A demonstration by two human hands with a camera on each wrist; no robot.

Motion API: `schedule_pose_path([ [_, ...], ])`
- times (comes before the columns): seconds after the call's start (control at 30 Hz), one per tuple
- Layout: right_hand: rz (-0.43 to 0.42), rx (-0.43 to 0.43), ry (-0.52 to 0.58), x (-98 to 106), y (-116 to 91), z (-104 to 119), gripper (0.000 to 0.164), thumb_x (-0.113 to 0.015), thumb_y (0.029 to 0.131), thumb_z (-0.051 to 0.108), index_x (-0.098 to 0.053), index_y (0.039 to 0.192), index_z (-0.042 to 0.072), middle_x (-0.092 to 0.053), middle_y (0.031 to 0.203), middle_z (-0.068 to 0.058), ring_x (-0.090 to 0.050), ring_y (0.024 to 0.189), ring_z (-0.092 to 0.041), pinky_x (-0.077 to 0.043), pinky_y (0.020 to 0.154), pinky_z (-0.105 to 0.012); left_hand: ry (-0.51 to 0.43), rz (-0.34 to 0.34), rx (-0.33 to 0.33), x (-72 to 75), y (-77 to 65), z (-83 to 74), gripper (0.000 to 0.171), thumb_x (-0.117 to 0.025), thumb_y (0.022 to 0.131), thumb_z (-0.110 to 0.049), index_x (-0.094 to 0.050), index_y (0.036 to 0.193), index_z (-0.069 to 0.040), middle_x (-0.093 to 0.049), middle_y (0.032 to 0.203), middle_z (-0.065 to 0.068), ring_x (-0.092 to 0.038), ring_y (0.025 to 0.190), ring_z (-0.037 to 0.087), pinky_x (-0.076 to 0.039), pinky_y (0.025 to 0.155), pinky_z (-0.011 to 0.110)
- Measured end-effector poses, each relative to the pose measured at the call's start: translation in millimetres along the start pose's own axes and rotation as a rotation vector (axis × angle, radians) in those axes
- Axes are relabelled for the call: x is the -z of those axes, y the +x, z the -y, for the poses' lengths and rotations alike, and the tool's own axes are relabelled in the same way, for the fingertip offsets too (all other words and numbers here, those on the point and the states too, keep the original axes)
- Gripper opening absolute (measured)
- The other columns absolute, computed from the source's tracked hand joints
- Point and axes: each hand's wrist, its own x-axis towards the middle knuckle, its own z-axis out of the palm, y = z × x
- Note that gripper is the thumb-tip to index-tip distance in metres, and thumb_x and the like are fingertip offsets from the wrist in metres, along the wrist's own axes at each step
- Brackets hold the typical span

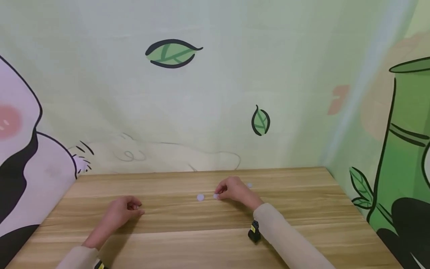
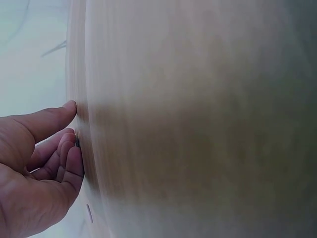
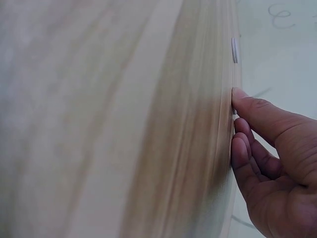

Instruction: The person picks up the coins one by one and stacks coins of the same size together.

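On the wooden table (image 1: pixel 188 239) lie small white discs. My right hand (image 1: pixel 232 190) has its fingers curled down, and thumb and forefinger pinch one disc (image 1: pixel 216 196) against the wood; the right wrist view shows the thumb tip (image 3: pixel 240 94) on the surface. A second disc (image 1: pixel 200 197) lies just left of it, a third (image 1: pixel 249 185) behind the hand. My left hand (image 1: pixel 125 210) rests further left with curled fingertips (image 2: pixel 74 148) touching the table. I cannot tell whether they hold anything.
The table meets a wall with cartoon leaves (image 1: pixel 171 53) at the back and bamboo art (image 1: pixel 403 149) on the right. A black wrist camera (image 1: pixel 254 231) sits on my right sleeve. A disc shows edge-on (image 3: pixel 235 50) beyond my right fingers.
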Motion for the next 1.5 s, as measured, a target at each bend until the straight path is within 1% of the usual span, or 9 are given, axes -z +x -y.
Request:
schedule_pose_path([
  [0.13,0.005,0.004,0.003,-1,1,-1,0.007,-0.083,0.086,0.014,-0.079,0.091,0.012,-0.071,0.081,0.006,-0.057,0.076,-0.005,-0.049,0.072,-0.022,-0.036,-0.038,-0.007,0.8,-2.6,3.7,0.023,-0.083,0.081,-0.001,-0.069,0.096,0.007,-0.066,0.080,0.004,-0.058,0.073,0.014,-0.048,0.061,0.023],
  [0.23,0.002,0.001,0.000,-2,2,-2,0.007,-0.083,0.085,0.015,-0.079,0.090,0.013,-0.071,0.081,0.007,-0.057,0.076,-0.005,-0.049,0.072,-0.022,0.007,-0.065,0.002,4.4,-4.3,6.7,0.022,-0.082,0.081,-0.002,-0.068,0.095,0.007,-0.065,0.079,0.005,-0.056,0.072,0.014,-0.047,0.061,0.024],
  [0.37,0.008,-0.013,-0.001,-1,1,-2,0.007,-0.083,0.086,0.015,-0.079,0.091,0.013,-0.071,0.082,0.007,-0.058,0.076,-0.005,-0.050,0.073,-0.023,0.078,-0.059,0.031,8.4,-4.7,8.5,0.022,-0.083,0.083,-0.010,-0.068,0.091,0.004,-0.067,0.079,0.005,-0.056,0.072,0.014,-0.046,0.063,0.029],
  [0.57,0.006,0.006,-0.004,1,-2,-1,0.006,-0.083,0.086,0.013,-0.079,0.091,0.011,-0.071,0.081,0.009,-0.058,0.076,-0.004,-0.050,0.073,-0.022,0.063,-0.034,0.054,7.3,-2.0,9.1,0.020,-0.079,0.088,-0.015,-0.070,0.090,0.003,-0.070,0.079,0.004,-0.058,0.071,0.013,-0.047,0.063,0.030],
  [0.8,0.010,-0.022,0.015,1,-1,-1,0.007,-0.083,0.086,0.014,-0.079,0.091,0.011,-0.071,0.082,0.006,-0.058,0.076,-0.005,-0.050,0.073,-0.023,0.049,0.031,-0.028,4.3,6.1,10.8,0.012,-0.076,0.089,-0.007,-0.074,0.099,-0.001,-0.069,0.085,0.003,-0.058,0.077,0.016,-0.047,0.064,0.028],
  [0.93,0.004,-0.029,0.015,2,-2,1,0.007,-0.083,0.085,0.014,-0.079,0.091,0.012,-0.071,0.082,0.006,-0.058,0.075,-0.005,-0.049,0.071,-0.022,0.030,0.020,-0.056,3.3,6.6,11.9,0.017,-0.078,0.086,-0.004,-0.074,0.102,0.000,-0.070,0.084,0.005,-0.058,0.076,0.016,-0.047,0.063,0.026],
  [1.13,0.008,-0.028,0.023,4,-3,3,0.008,-0.083,0.085,0.013,-0.079,0.092,0.010,-0.072,0.082,0.005,-0.058,0.075,-0.005,-0.049,0.072,-0.021,0.048,-0.007,0.000,3.7,2.2,9.2,0.024,-0.080,0.086,-0.012,-0.071,0.098,0.007,-0.066,0.080,0.004,-0.056,0.074,0.016,-0.047,0.064,0.028],
  [1.33,-0.005,-0.021,0.017,3,-2,1,0.008,-0.084,0.085,0.013,-0.079,0.091,0.011,-0.072,0.082,0.005,-0.058,0.075,-0.005,-0.050,0.072,-0.021,0.063,-0.031,0.004,1.0,3.5,7.3,0.024,-0.082,0.085,-0.015,-0.072,0.096,0.005,-0.067,0.079,0.002,-0.057,0.073,0.014,-0.047,0.064,0.029],
  [1.5,0.005,-0.018,0.019,3,-2,1,0.008,-0.084,0.085,0.013,-0.079,0.091,0.011,-0.072,0.082,0.005,-0.058,0.075,-0.005,-0.050,0.072,-0.021,0.066,-0.052,0.018,-1.3,3.9,7.6,0.022,-0.082,0.086,-0.017,-0.074,0.092,0.003,-0.070,0.078,0.003,-0.058,0.072,0.013,-0.048,0.064,0.029],
])
